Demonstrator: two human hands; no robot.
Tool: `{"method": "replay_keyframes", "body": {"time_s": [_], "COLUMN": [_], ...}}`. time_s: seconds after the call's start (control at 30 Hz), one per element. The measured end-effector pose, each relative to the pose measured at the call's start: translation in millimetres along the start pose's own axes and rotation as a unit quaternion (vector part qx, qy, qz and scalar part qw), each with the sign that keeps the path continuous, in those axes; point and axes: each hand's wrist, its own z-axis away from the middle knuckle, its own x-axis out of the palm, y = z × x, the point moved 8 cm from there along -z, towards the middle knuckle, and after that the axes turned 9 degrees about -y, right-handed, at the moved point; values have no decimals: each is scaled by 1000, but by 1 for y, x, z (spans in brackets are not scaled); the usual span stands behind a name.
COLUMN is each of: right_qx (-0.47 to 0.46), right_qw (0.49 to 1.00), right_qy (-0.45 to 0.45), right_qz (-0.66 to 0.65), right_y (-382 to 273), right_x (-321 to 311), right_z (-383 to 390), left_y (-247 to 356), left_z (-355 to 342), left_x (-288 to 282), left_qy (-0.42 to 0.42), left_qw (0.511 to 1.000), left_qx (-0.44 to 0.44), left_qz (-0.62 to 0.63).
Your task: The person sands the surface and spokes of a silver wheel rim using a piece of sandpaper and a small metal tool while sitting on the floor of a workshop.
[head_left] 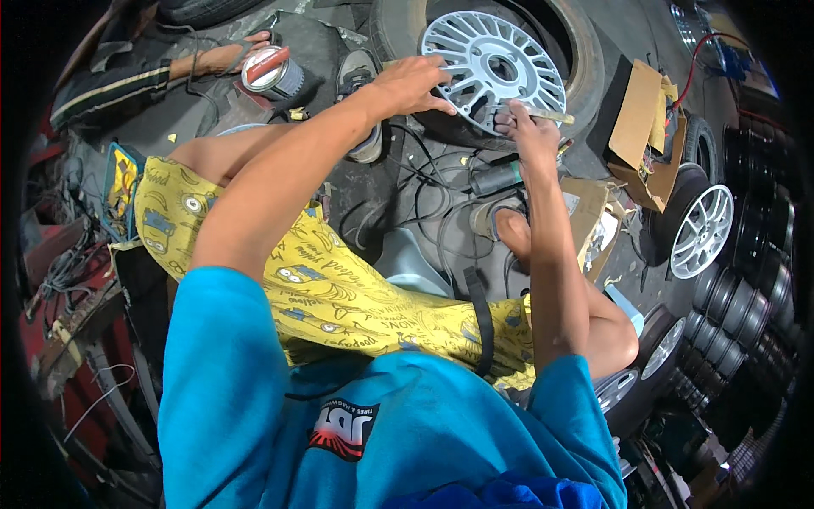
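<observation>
At the near edge of the grey wheel, the right hand pinches a slim tool; its pale end sticks out to the right, while the other end is hidden under the fingers. On the wheel's left edge rests the left hand, thumb and fingers parted; whether they clasp the edge, I cannot tell. The wheel lies over a tire, covering part of it, and the tire is cut off at the top. Just nearer than the wheel, a dark green power tool is partly hidden by the right forearm. Right of the wheel stands an open cardboard box, its contents hard to make out. Well left of the wheel, another person's hand is beside a can, under a red object of unclear kind.
</observation>
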Motion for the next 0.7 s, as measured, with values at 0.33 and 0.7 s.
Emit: {"method": "replay_keyframes", "body": {"time_s": [0.33, 0.7], "right_qx": [-150, -189], "right_qw": [983, 877], "right_qy": [56, 119], "right_qz": [92, 425], "right_y": [8, -39], "right_x": [-36, 6], "right_z": [40, 64], "left_y": [62, 31], "left_z": [-5, -4], "left_x": [20, 6], "left_qy": [28, -3], "left_qw": [998, 999], "left_qx": [-54, 13], "left_qz": [3, 38]}}
